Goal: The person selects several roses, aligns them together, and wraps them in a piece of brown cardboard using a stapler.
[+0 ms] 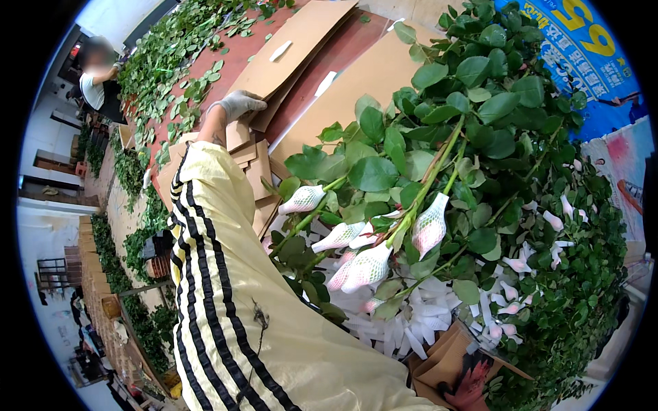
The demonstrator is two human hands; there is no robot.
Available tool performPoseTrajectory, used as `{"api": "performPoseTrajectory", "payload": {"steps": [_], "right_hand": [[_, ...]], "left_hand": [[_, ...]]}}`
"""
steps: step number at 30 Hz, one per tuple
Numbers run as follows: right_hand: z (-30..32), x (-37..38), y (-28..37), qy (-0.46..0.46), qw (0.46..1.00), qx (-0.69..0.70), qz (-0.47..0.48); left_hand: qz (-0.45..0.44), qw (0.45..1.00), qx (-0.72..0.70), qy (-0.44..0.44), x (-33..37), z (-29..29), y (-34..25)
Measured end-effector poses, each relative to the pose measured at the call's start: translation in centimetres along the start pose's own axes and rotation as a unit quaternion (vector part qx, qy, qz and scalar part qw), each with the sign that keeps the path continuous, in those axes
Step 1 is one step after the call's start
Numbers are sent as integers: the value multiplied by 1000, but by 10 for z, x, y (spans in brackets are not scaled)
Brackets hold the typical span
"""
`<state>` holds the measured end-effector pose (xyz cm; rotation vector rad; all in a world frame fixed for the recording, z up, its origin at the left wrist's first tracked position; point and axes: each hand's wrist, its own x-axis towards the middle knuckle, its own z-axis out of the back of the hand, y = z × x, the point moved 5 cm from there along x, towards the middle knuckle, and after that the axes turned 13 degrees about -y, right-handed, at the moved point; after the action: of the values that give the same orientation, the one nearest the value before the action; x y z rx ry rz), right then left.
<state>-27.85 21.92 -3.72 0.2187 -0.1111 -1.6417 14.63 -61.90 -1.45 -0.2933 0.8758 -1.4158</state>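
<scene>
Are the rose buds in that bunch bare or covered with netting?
Covered: each rose bud sits inside a white mesh sleeve, pink showing through.

A grey knit-cloth glove covers the left hand (238,104), which rests on matt brown cardboard sheets (291,58), while the yellow sleeve (233,301) looks thin, slightly shiny fabric with black stripes, the rose buds (430,226) wear white foam netting, and the leaves (480,103) appear smooth, waxy green.

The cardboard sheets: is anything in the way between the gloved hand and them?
No. The left hand in its grey glove already rests on the stack of brown cardboard sheets, with nothing visible between them. The netted rose bunch lies off to the right. The right hand is not in view.
</scene>
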Motion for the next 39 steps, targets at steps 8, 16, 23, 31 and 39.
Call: {"api": "performPoseTrajectory", "payload": {"steps": [8,16,23,31,39], "right_hand": [[15,17,23,148,981,22,-127],[24,36,27,284,944,-146,-78],[49,67,43,73,992,-97,-37],[75,96,70,75,994,-9,-75],[97,78,75,-34,990,31,-134]], "left_hand": [[26,997,66,-43,-1,-2,5],[28,999,7,21,-6,-17,-12],[-157,909,277,-270,-4,7,-52],[-209,717,182,-639,-135,168,-169],[-652,500,132,-554,-375,116,-318]]}}
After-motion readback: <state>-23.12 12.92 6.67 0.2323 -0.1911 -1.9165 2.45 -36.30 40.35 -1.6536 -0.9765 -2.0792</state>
